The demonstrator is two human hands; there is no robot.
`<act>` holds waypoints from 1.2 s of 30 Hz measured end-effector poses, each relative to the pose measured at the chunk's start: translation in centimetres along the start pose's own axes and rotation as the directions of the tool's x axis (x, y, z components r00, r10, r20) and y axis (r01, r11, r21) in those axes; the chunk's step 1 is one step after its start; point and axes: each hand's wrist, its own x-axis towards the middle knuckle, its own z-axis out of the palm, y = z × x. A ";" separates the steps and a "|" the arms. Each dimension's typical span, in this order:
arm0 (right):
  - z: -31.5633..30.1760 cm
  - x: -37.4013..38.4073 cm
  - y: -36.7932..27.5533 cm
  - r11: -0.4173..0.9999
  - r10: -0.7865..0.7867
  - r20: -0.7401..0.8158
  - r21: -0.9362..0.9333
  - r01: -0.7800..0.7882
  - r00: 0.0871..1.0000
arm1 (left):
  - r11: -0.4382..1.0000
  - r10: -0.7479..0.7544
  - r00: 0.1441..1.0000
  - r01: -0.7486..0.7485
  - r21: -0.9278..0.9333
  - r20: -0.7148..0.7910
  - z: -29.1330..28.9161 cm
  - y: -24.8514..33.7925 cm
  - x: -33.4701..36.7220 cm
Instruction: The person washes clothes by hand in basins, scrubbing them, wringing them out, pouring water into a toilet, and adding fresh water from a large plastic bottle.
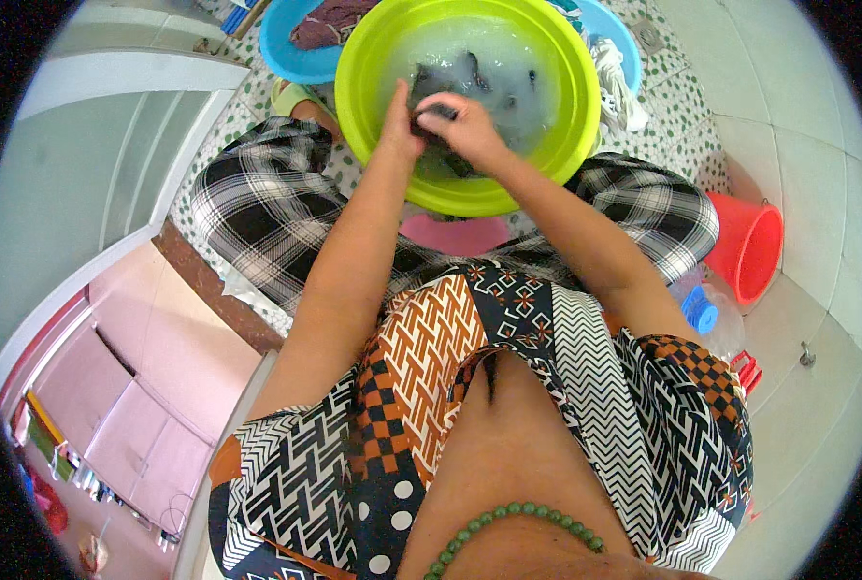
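Observation:
A large yellow-green basin (pixel 352 126) holds cloudy, sudsy water, with dark cloth (pixel 474 72) partly under the surface. Over its near half, my right hand (pixel 472 133) is closed on a bunched piece of dark wet cloth (pixel 437 112). Pressed against the same bunch from the left is my left hand (pixel 401 128); its thumb side shows, and its other fingers are mostly hidden. The lower part of the cloth hangs toward the water below my hands.
Behind the basin stand a blue basin (pixel 301 64) with maroon cloth (pixel 330 23) and another blue basin (pixel 617 21) with white cloth (pixel 613 82) over its rim. A red bucket (pixel 746 242) and a blue-capped clear bottle (pixel 721 319) are at right. A glass door (pixel 93 145) flanks the left.

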 end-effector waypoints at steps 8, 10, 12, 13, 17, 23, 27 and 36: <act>3.8 -4.5 -6.9 0.854 -0.350 -0.066 -0.431 0.290 0.934 | 0.889 0.323 0.942 -0.336 0.311 0.095 -0.7 -1.5 -2.5; 3.7 -2.7 -4.4 0.829 -0.396 -0.169 -0.489 0.272 0.903 | 0.968 0.226 0.973 -0.230 0.100 0.055 -2.1 -2.5 -0.5; 2.6 -0.7 -3.3 0.863 -0.204 -0.224 -0.501 0.066 0.953 | 0.983 0.125 0.992 -0.120 -0.142 0.031 -4.1 -3.8 1.7; 1.7 0.2 -2.6 0.864 -0.102 -0.259 -0.502 -0.044 0.960 | 0.992 0.115 0.992 -0.118 -0.042 -0.051 -3.4 -3.9 1.4; -3.3 1.8 0.7 0.854 0.026 -0.414 -0.465 -0.236 0.910 | 0.936 0.187 0.974 -0.137 0.323 -0.130 4.9 -0.8 -3.0; -7.8 1.8 -1.7 0.979 0.061 0.015 0.192 -0.062 0.998 | 0.460 0.153 0.923 -0.383 0.801 0.354 7.1 4.6 -4.1; -10.0 2.3 -6.0 0.972 -0.183 0.081 0.165 0.168 0.980 | -0.127 0.043 0.746 -0.656 0.744 0.665 9.7 5.8 -4.0; -12.7 2.6 -7.0 0.999 -0.027 -0.408 0.022 0.040 0.912 | -0.546 0.136 0.711 -0.527 0.651 0.690 5.6 7.5 -3.2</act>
